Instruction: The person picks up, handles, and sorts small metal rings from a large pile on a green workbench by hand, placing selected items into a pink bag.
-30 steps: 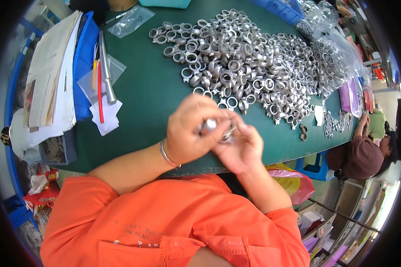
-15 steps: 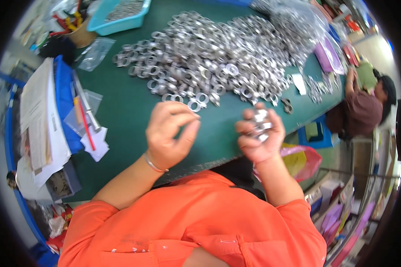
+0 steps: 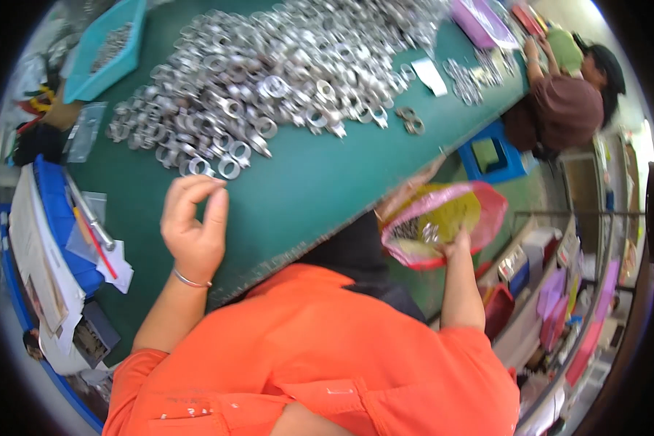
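My left hand (image 3: 195, 221) hovers at the near left edge of a large heap of metal ring clamps (image 3: 232, 94). Its fingers are loosely curled, with a gap between thumb and fingers and nothing visible in them. My right hand (image 3: 458, 245) reaches over the rim of a pink and yellow plastic bag (image 3: 490, 211) beside the table. Its fingers are partly blurred but seem open. Several shiny metal pieces (image 3: 430, 232) show blurred in the bag, apart from that hand, above more grey metal parts (image 3: 405, 229).
The green table (image 3: 305, 178) also bears a turquoise tray (image 3: 80, 83) of small parts, a blue folder (image 3: 58, 218) with papers, a white slip (image 3: 429, 76) and two loose rings (image 3: 410, 120). A co-worker (image 3: 563, 105) sits at the right, near a blue crate (image 3: 490, 156).
My right hand has moved from above the table, where it held several metal rings, down right to the bag, and let them go. The view has turned right; my left hand keeps its pose.
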The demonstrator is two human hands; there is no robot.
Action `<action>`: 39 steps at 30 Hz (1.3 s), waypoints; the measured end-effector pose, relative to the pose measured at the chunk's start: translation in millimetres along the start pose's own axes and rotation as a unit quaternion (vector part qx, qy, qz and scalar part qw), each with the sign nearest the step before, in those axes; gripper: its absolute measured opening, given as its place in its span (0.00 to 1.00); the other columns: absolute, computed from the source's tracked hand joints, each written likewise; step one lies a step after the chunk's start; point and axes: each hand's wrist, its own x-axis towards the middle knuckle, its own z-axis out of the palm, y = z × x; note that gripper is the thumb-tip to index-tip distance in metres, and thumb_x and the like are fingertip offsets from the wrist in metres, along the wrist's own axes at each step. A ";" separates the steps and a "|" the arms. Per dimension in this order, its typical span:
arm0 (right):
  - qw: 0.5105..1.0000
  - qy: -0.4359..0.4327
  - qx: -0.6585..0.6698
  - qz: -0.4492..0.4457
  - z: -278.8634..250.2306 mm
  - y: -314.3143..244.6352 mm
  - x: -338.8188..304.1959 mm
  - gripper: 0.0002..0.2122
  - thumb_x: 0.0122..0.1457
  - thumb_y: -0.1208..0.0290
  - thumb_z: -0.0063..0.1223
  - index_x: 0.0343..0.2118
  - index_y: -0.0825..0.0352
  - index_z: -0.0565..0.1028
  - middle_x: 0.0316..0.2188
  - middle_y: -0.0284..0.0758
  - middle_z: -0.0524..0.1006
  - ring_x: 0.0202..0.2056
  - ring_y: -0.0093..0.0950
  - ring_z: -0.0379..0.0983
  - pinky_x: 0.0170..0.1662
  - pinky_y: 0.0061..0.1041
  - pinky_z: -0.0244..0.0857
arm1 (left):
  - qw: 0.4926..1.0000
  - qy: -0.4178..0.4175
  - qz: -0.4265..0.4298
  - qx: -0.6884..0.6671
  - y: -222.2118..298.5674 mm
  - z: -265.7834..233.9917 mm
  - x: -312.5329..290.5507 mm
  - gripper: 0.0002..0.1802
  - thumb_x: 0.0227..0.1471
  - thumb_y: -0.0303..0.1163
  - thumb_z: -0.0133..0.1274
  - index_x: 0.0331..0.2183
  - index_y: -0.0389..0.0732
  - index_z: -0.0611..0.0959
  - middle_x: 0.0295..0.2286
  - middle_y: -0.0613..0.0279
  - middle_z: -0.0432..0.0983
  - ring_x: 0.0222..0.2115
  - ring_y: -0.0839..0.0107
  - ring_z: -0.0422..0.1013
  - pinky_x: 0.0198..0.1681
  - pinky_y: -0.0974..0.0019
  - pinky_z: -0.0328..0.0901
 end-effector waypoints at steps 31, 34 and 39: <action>0.494 -0.278 -0.445 -0.693 211.9 -90.4 -156.9 0.07 0.51 0.72 0.49 0.33 0.66 0.69 0.22 0.36 0.66 0.23 0.33 0.68 0.27 0.31 0.63 | 0.939 -0.003 -0.055 0.340 -54.0 -19.2 57.2 0.18 0.45 0.41 0.49 0.35 0.39 0.73 0.36 0.54 0.69 0.40 0.54 0.64 0.47 0.53 0.54; 0.805 -0.451 -0.250 -0.293 221.4 -105.6 -152.7 0.03 0.55 0.73 0.47 0.30 0.65 0.67 0.15 0.29 0.63 0.19 0.19 0.61 0.16 0.18 0.55 | 0.937 0.005 -0.060 0.343 -50.5 -20.0 53.6 0.18 0.45 0.40 0.49 0.36 0.38 0.73 0.37 0.55 0.69 0.41 0.54 0.63 0.49 0.51 0.53; 0.834 -0.543 0.099 0.008 239.7 -132.9 -175.8 0.14 0.59 0.56 0.36 0.25 0.62 0.68 0.25 0.32 0.69 0.16 0.20 0.54 0.13 0.14 0.45 | 0.939 0.029 -0.040 0.340 -48.2 -20.4 52.2 0.17 0.43 0.36 0.50 0.37 0.38 0.73 0.37 0.53 0.69 0.41 0.53 0.63 0.47 0.54 0.54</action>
